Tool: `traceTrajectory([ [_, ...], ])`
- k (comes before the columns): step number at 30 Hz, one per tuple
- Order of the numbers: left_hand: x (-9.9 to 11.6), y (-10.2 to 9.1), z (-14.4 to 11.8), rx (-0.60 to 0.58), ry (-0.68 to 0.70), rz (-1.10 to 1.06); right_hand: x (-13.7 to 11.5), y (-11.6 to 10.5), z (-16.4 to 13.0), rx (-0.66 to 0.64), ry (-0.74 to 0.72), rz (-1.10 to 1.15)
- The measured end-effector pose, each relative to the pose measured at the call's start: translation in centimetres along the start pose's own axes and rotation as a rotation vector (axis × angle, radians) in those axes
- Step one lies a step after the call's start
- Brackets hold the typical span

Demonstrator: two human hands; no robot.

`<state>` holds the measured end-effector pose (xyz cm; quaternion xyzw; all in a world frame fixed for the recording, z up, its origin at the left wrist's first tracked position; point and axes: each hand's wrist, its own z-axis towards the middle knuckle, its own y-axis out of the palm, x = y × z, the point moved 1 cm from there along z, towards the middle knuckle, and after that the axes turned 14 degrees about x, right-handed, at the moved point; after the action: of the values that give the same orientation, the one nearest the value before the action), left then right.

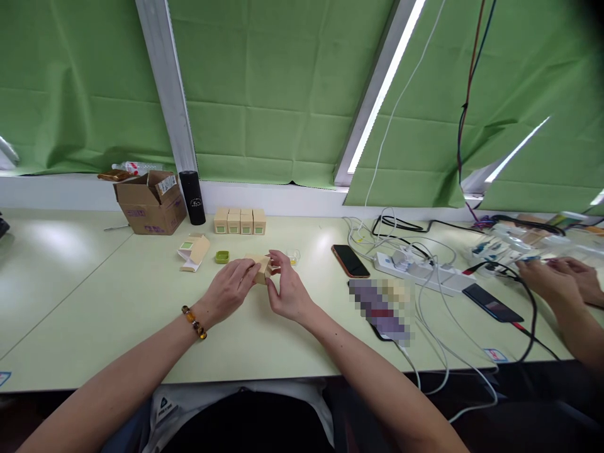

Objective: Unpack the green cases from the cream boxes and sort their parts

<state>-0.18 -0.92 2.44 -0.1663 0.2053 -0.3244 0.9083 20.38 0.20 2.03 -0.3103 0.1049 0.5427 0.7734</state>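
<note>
Both hands, left hand (229,288) and right hand (286,290), pinch the small box (261,267). Excess pressure may crush its flap; the nearby green lid (221,256) could be knocked aside.

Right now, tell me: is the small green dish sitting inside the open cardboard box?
No. The small green dish lies on the table, well apart from the cardboard box, just beyond the left hand.

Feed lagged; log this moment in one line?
left hand: on small box | right hand: on same box | green lid: table, apart
</note>
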Motion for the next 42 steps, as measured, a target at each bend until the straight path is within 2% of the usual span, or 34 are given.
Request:
traceTrajectory([
  [5,0.3,0.2,0.0,-0.031,0.026,0.021,0.1,0.3,-0.1,-0.001,0.009,-0.05],
  [10,0.4,0.5,-0.1,-0.071,-0.034,0.006,0.6,0.6,-0.1,0.031,0.047,-0.083],
  [13,0.2,0.7,-0.2,-0.083,-0.099,-0.036,1.0,0.4,0.1,0.07,0.059,-0.057],
  [19,-0.5,1.1,-0.9,-0.057,-0.304,-0.208,1.5,0.1,0.5,0.194,0.182,0.09],
  [23,-0.4,1.1,-1.0,-0.053,-0.361,-0.308,1.6,-0.1,0.8,0.255,0.195,0.086],
  [26,-0.2,1.0,-0.7,-0.087,-0.403,-0.334,1.7,-0.8,1.3,0.342,0.133,0.005],
  [29,0.1,0.8,-0.4,-0.097,-0.429,-0.327,1.9,-1.6,1.8,0.41,0.001,-0.171],
  [31,0.2,0.8,-0.3,-0.103,-0.433,-0.322,2.0,-1.8,1.9,0.395,-0.098,-0.28],
  [33,0.3,0.8,-0.2,-0.105,-0.437,-0.321,2.1,-1.6,1.8,0.325,-0.178,-0.336],
  [37,0.2,0.9,-0.4,-0.105,-0.43,-0.3,2.0,-0.9,1.3,0.199,-0.247,-0.351],
  [42,0.1,1.2,-0.7,-0.101,-0.433,-0.251,1.5,-1.2,1.2,0.258,-0.262,-0.276],
])
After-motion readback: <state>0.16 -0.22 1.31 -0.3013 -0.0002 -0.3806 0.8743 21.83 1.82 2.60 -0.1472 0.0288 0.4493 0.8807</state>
